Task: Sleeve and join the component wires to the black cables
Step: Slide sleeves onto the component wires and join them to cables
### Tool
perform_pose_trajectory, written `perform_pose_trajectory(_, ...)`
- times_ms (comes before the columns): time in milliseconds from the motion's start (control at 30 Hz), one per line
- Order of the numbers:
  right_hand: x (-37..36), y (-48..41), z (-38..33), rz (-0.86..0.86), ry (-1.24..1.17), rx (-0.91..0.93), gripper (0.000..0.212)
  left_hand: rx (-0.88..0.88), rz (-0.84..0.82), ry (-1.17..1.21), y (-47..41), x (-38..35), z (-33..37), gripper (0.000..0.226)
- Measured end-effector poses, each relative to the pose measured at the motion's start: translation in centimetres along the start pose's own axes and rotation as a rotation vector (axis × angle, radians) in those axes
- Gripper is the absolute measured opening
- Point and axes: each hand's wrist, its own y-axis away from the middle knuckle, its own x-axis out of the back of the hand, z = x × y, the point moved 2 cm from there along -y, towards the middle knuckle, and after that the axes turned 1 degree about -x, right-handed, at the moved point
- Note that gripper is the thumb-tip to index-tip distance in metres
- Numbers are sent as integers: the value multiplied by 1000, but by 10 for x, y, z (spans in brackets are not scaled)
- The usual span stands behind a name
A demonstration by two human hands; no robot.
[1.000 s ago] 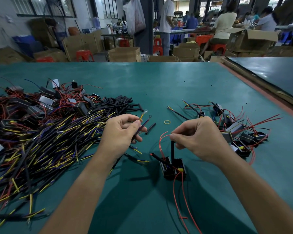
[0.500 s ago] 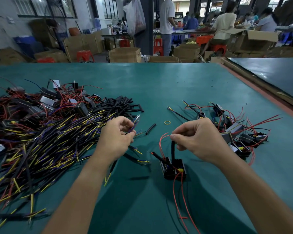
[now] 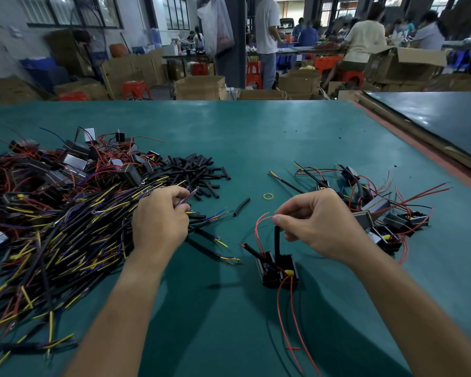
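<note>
A black box component (image 3: 279,269) with red wires sits on the green table between my hands. My right hand (image 3: 314,223) pinches its thin red wires just above an upright black sleeve (image 3: 277,239) that rises from the component. My left hand (image 3: 162,216) reaches into the edge of the big pile of black cables (image 3: 65,227) with yellow and purple ends, and its fingers pinch the wire ends of one black cable (image 3: 186,198). A second sleeved wire (image 3: 253,251) leans out to the component's left.
A heap of short black sleeves (image 3: 199,170) lies behind my left hand, with one loose sleeve (image 3: 241,206) and a yellow rubber ring (image 3: 267,196) mid-table. Several joined components (image 3: 378,213) lie at the right. Unworked components (image 3: 52,164) top the left pile. Table edge (image 3: 419,148) runs at right.
My left hand has moved left and down from mid-table to the cable pile, still pinching cable ends. My right hand has kept its pinch on the red wires.
</note>
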Motion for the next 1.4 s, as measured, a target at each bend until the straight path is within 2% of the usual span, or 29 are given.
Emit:
perform_pose_trajectory(200,0,1,-1,0,9,9,13,35,-3,-46,0,1,-2,8)
perform_pose_trajectory(400,0,0,0,1,24,28,15,-29,60,-93,1,3,-1,14)
perform_pose_trajectory(500,0,0,0,1,29,34,15,-114,227,-6,1,11,5,15)
perform_pose_trajectory(633,0,1,-1,-9,37,37,15,-314,427,164,9,17,21,15)
perform_pose_trajectory(767,1,1,-2,-21,48,35,15,-531,482,238,22,12,39,12)
perform_pose_trajectory(900,1,2,-4,-34,80,69,18,-525,422,275,30,5,49,13)
perform_pose_trajectory(1067,1,2,-3,-18,104,95,18,-483,159,469,32,-2,53,14)
perform_pose_trajectory(1200,2,1,-2,-3,129,121,20,-454,75,547,35,-3,56,12)
perform_pose_trajectory(1400,4,0,0,83,177,138,12,-318,-88,722,39,-3,60,15)
